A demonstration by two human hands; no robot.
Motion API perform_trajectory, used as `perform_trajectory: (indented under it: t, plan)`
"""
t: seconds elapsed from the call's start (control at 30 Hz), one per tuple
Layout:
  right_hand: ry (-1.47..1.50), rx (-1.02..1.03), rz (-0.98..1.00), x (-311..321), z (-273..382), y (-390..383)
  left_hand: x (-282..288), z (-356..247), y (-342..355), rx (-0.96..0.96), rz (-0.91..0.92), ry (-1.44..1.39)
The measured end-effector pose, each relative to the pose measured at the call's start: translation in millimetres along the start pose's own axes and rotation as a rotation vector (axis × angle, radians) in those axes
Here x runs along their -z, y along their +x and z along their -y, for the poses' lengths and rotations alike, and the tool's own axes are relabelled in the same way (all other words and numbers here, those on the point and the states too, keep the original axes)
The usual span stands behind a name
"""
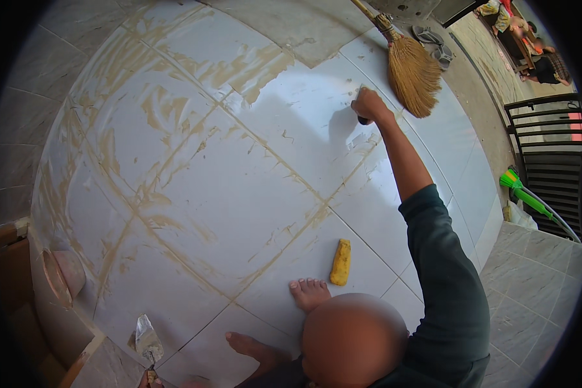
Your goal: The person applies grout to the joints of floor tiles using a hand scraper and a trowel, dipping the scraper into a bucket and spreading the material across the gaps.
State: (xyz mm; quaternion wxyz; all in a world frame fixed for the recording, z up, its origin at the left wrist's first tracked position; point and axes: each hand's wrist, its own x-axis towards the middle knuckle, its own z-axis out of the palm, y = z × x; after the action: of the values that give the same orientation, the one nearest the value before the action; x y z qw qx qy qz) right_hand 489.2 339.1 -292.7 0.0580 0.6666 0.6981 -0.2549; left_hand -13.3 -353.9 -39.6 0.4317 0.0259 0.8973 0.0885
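My right hand (370, 105) reaches far out over the white floor tiles (239, 174). It is closed around a dark-handled tool (363, 120), whose working end I cannot make out. At the bottom left edge my left hand (152, 383), partly cut off, grips a pointing trowel (149, 339) by its handle. The trowel's metal blade points away from me. Beige paste lies in the tile joints and in smears across the tiles, thickest at the far left. A yellow elongated block (341, 262) rests on a tile beside my bare foot (310, 294).
A straw broom (414, 74) lies at the far right, near grey sandals (434, 45). A tilted pinkish bowl (68, 278) stands by the left edge. At right are a green brush (524, 197) and a dark slatted gate (549, 136). Other people (543, 61) are beyond it.
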Motion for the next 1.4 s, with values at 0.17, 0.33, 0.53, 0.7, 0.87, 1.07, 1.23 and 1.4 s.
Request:
perform_trajectory:
  t: [0.17,0.33,0.53,0.7,0.87,1.07,1.23,1.4]
  plan:
    - [0.150,0.043,0.177,-20.8,8.9,-70.0,-1.5,0.5,1.5,-0.031,-0.033,-0.029]
    - [0.126,0.461,-0.218,-28.1,8.9,-74.8,-8.0,2.9,4.6,-0.097,-0.013,-0.115]
    - [0.012,0.530,-0.198,-50.5,50.9,-54.4,-8.9,7.2,-3.4,-0.135,-0.030,-0.170]
    - [-0.176,0.431,-0.333,-35.5,91.4,13.3,-9.2,14.9,-11.6,-0.140,-0.028,-0.182]
    - [-0.382,0.380,-0.323,-11.0,145.5,96.8,-5.0,24.6,-12.0,-0.072,-0.068,-0.171]
    - [-0.419,0.452,0.295,-21.5,192.1,34.3,-1.1,38.2,-11.1,0.016,-0.062,-0.180]
    - [-0.334,0.569,0.150,-4.3,232.3,80.7,-6.3,51.0,-15.7,0.122,-0.045,-0.197]
    - [-0.472,0.577,0.159,-56.4,251.6,91.6,2.1,64.0,-41.2,0.202,-0.066,-0.206]
